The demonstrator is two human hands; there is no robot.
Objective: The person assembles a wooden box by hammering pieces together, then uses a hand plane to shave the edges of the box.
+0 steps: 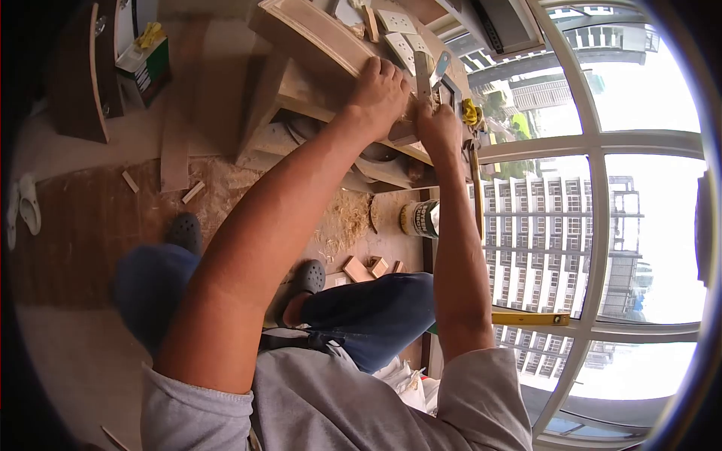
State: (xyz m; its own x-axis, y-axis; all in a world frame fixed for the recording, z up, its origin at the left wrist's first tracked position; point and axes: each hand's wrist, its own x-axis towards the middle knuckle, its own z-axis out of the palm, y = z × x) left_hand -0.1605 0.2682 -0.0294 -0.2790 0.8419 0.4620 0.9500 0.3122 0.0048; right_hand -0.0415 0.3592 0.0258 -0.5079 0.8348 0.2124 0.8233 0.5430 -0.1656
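Note:
My left hand (378, 94) is closed over the near end of a long wooden panel (312, 34) with a moulded edge. Right beside it, my right hand (439, 126) is closed, thumb up, around the lower part of a flat upright strip (423, 73), whose exact kind I cannot make out. Wood shavings lie between the two hands. Just behind the strip is a flat tool with a light blue end (441, 66). Both hands are above a wooden workbench (293, 94), and the fingertips of the right hand are hidden.
White socket plates (396, 22) lie at the bench's far side. A paint bucket (421, 218) and wood offcuts (358, 268) sit on the shaving-strewn floor. A yellow spirit level (530, 319) is by the windows on the right. A green box (143, 71) stands at the far left.

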